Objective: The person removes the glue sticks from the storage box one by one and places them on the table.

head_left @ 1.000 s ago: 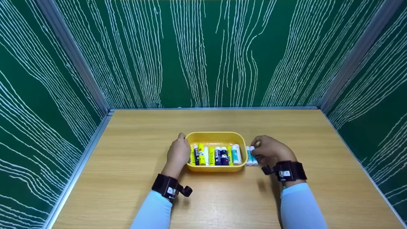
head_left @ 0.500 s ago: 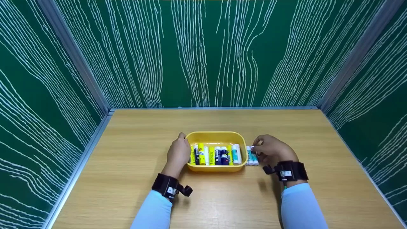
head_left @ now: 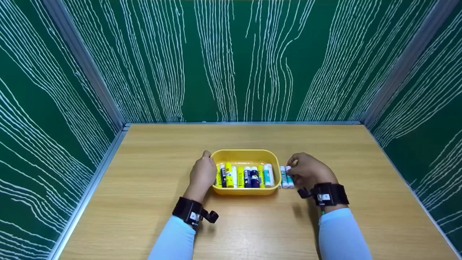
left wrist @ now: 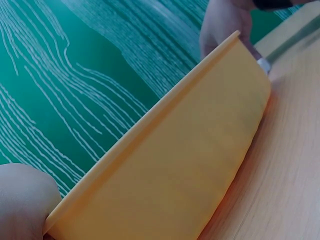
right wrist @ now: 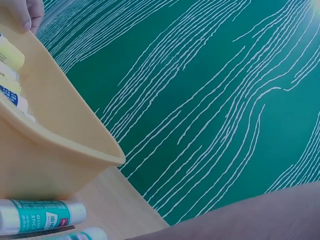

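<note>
Head view: left hand [head_left: 203,174] grips tub [head_left: 245,156]; glue sticks [head_left: 284,177] touch right hand [head_left: 311,169], pinch unclear.

In my right wrist view, lower left, a glue stick [right wrist: 75,213] shows "GLU" and "STICK" on its teal label [right wrist: 25,216]; smaller print is illegible.

Left hand [head_left: 203,172]: fingers curled in a grip, back of the hand facing up. Right hand [head_left: 311,169]: level with the left, well apart, angled inward toward it, fingers crooked downward, fingertips partly hidden. Left forearm [head_left: 174,238] and right forearm [head_left: 342,234]: sleeved, extended forward.
</note>
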Tool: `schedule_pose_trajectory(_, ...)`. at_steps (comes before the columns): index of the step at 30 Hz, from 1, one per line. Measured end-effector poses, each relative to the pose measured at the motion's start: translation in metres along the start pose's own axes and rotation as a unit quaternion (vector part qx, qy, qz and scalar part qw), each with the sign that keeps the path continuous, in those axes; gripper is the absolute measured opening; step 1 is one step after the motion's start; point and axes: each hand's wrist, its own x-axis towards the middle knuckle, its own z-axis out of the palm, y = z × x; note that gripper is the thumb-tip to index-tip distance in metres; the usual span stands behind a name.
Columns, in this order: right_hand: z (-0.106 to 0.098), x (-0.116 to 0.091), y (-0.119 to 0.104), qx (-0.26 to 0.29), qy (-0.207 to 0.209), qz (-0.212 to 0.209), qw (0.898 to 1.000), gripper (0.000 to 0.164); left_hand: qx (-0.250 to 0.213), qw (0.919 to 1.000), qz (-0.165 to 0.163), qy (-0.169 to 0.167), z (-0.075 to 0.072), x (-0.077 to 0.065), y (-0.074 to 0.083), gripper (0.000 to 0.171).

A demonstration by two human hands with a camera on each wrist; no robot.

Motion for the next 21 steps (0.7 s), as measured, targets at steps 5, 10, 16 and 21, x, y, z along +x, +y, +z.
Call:
schedule_pose_trajectory(5, 0.0003, 0.0024, -0.0014, -0.065, 0.004, -0.036, 0.997, 0.033, -0.001, 1.0000, -0.003, -0.002, -0.0002, 0.0005, -0.0007, 0.032)
schedule_pose_trajectory(10, -0.0006, 0.0044, -0.0020, -0.090, 0.000, -0.066, 0.994, 0.032, -0.005, 0.9999, -0.009, -0.004, -0.0008, -0.0004, 0.0009, 0.032)
schedule_pose_trajectory(16, -0.0014, 0.0045, -0.0019, -0.085, 0.001, -0.055, 0.995, 0.033, -0.005, 0.9999, -0.009, -0.003, -0.0015, -0.0006, 0.0020, 0.033)
schedule_pose_trajectory(21, -0.0011, 0.0049, -0.0014, -0.083, 0.008, -0.050, 0.995, 0.032, -0.007, 0.9999, -0.008, -0.003, -0.0010, -0.0008, 0.0012, 0.033)
